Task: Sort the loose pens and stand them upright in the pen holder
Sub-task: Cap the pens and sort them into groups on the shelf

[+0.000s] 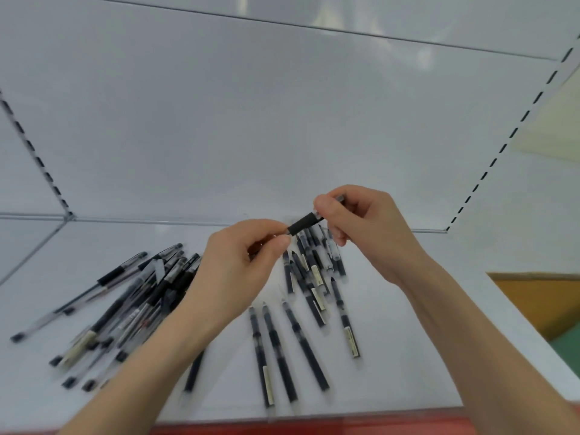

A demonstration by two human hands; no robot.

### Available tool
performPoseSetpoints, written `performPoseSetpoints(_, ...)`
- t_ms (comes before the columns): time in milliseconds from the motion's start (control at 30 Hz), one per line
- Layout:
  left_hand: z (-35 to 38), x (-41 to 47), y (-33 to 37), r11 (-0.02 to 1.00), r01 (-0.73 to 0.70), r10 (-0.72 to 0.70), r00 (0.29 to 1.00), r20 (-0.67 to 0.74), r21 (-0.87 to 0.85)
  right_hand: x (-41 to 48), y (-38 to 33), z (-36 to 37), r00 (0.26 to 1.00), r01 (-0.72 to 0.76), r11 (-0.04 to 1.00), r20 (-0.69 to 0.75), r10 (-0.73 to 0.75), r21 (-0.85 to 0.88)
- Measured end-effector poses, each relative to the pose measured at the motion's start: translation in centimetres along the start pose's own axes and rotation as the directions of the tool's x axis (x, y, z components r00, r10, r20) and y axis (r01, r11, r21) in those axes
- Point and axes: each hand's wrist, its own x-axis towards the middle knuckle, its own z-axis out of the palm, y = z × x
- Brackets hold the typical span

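Observation:
My left hand [241, 268] and my right hand [367, 233] both pinch one black pen [303, 225], held above the white shelf [408, 309]. The left fingers grip its lower end, the right fingers its upper end. A large heap of black and clear pens [125, 306] lies on the shelf to the left, partly hidden by my left forearm. A smaller group of dark pens [314, 277] lies below my hands, with three more [282, 350] side by side nearer the front. No pen holder is in view.
The shelf has a white back panel [282, 120] with slotted uprights at the left [34, 152] and right [508, 136]. A red strip [314, 426] runs along the shelf's front edge. Yellow and green floor [549, 309] shows past the right edge.

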Motion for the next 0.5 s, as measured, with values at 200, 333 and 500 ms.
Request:
performPoseSetpoints(200, -0.3, -0.4, -1.7, 0.993, 0.06, -0.059, 0.998, -0.013, 0.104, 0.2, 1.8, 1.3, 0.992, -0.118, 0.991, 0.056, 0.115, 0.065)
performPoseSetpoints(333, -0.9, -1.4, -3.2, 0.966, 0.092, -0.077, 0.994, -0.074, 0.24, 0.1, 3.4, 2.5, 0.97, -0.224, 0.973, 0.11, 0.216, 0.059)
performPoseSetpoints(500, -3.2, -2.4, -5.2, 0.859, 0.212, -0.133, 0.971, -0.196, 0.466, 0.8, 5.0, 3.0, 0.977, -0.156, 0.927, 0.085, 0.196, -0.342)
